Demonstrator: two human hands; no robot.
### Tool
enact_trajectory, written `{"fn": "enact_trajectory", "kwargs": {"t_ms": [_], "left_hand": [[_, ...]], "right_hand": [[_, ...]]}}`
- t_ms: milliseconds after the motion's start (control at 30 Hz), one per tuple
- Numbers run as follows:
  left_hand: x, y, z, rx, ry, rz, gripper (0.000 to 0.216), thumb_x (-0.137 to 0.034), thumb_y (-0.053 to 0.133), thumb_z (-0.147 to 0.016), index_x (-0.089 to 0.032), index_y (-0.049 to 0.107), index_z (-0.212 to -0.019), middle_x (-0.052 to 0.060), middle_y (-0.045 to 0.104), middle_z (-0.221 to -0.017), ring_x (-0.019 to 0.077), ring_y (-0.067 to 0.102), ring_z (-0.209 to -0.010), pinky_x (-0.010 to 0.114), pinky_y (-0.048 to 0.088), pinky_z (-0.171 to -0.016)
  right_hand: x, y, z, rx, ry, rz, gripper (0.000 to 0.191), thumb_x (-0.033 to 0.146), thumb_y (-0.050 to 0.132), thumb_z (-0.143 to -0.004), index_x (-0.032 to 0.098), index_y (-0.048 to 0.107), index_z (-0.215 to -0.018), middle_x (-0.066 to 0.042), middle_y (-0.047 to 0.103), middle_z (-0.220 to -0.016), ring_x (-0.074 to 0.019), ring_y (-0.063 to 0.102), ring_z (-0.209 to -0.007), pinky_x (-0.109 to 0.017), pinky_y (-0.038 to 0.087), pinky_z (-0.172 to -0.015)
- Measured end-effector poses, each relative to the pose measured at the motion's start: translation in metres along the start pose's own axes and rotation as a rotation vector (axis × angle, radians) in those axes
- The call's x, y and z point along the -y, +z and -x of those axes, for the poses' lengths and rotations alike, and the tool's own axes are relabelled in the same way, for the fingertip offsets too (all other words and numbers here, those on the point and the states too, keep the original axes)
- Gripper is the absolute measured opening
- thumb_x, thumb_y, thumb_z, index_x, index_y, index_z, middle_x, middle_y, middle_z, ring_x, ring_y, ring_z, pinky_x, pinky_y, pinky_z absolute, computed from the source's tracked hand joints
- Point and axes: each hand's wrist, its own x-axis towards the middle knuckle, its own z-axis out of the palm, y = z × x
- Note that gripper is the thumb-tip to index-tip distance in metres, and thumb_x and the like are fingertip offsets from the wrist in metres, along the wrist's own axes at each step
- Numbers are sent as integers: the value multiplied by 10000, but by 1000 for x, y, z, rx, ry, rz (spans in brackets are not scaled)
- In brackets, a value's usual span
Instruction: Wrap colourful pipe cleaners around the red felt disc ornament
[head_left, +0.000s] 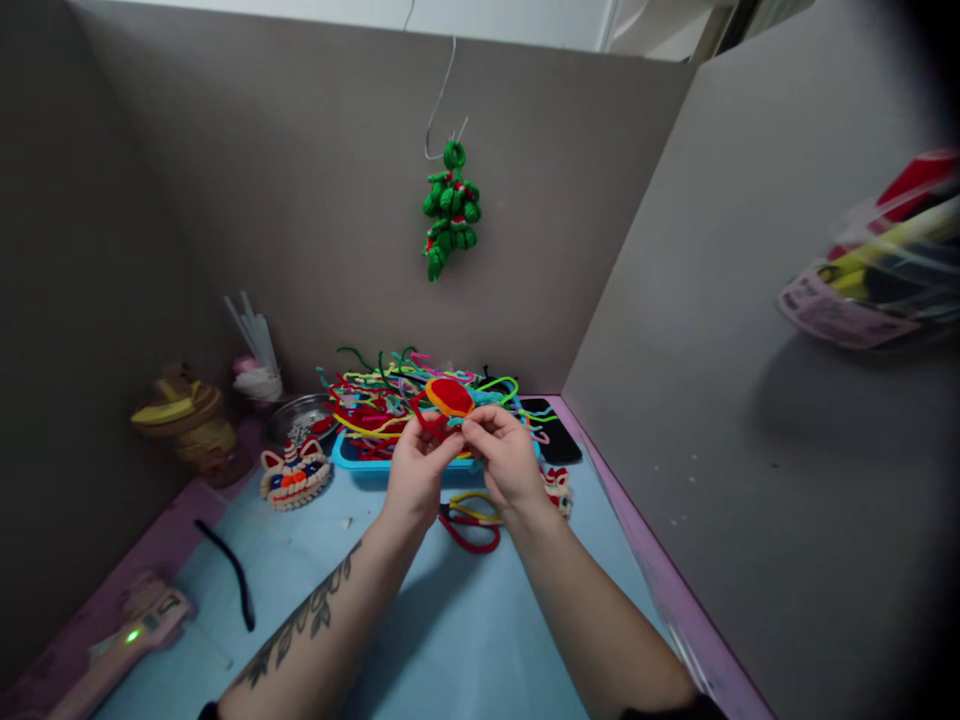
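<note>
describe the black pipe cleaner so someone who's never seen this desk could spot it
On the light blue mat, look left, near the pink device with a green light. The black pipe cleaner lies there alone, gently curved, unlike the bright ones heaped in the blue tray.

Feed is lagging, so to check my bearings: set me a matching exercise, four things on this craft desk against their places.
1 green pipe-cleaner figure
2 black pipe cleaner
3 red-and-orange pipe-cleaner disc
4 black flat slab

A pinched by left hand and right hand
B hanging from wire hook
C right of blue plastic tray
D loose on blue mat, left side

Pairs: 1-B, 2-D, 3-A, 4-C
</note>
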Motion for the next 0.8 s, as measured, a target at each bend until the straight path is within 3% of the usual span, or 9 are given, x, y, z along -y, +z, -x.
{"fn": "enact_trajectory", "kwargs": {"t_ms": [133, 267, 500, 800], "left_hand": [[-7, 0, 0, 43, -74, 142, 291, -214, 786, -628, -164, 634, -872, 27, 672, -933, 138, 622, -875, 232, 473, -758], [-10, -2, -2, 13, -135, 161, 226, -248, 781, -659, -145, 627, -789, 0, 653, -795, 97, 620, -732, 213, 493, -695], [-12, -3, -8, -90, -294, 269, 139, -180, 721, -728, -154, 627, -827, 3, 665, -757, 79, 633, -648, 161, 501, -555], [-7, -3, -3, -14, -256, 227, 251, -156, 789, -629, -159, 590, -782, -16, 659, -727, 79, 639, -663, 166, 512, -626]], "right_hand": [[1, -4, -3, -17, -80, 86, 162, 263, 708, -641, 171, 590, -704, 37, 578, -628, -85, 512, -552, -218, 459, -552], [2, -10, -6, 3, -123, 182, 148, 268, 701, -659, 169, 602, -707, 21, 594, -659, -96, 526, -590, -222, 458, -567], [16, -27, -7, -324, -466, 379, 138, 298, 632, -775, 167, 591, -790, 4, 586, -714, -117, 537, -658, -241, 449, -620], [17, -13, 6, -43, -866, 819, 86, 161, 552, -836, 221, 600, -797, -20, 630, -787, -164, 600, -781, -324, 500, -738]]}}
